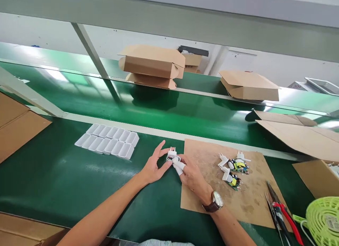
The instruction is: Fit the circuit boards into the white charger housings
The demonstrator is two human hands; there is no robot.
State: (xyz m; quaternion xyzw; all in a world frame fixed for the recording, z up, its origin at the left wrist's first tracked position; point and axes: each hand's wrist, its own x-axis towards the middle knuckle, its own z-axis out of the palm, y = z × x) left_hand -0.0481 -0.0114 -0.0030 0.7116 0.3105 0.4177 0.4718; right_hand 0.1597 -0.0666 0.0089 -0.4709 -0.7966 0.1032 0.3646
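Observation:
A white two-pin power plug housing is held up over the green work surface, its pins pointing away from me. Darker parts show inside its side. My left hand has thumb and a finger on the plug's left side, with another finger stretched away. My right hand grips it from the right; white coverings sit on its fingertips, and a watch is on that wrist. Right of this hand, several circuit boards with white plug parts lie on a brown cardboard sheet.
A white compartment tray lies to the left. Pliers with red-black handles and tweezers rest near a green fan. Cardboard boxes stand on the shelf behind the green belt; an open carton stands right.

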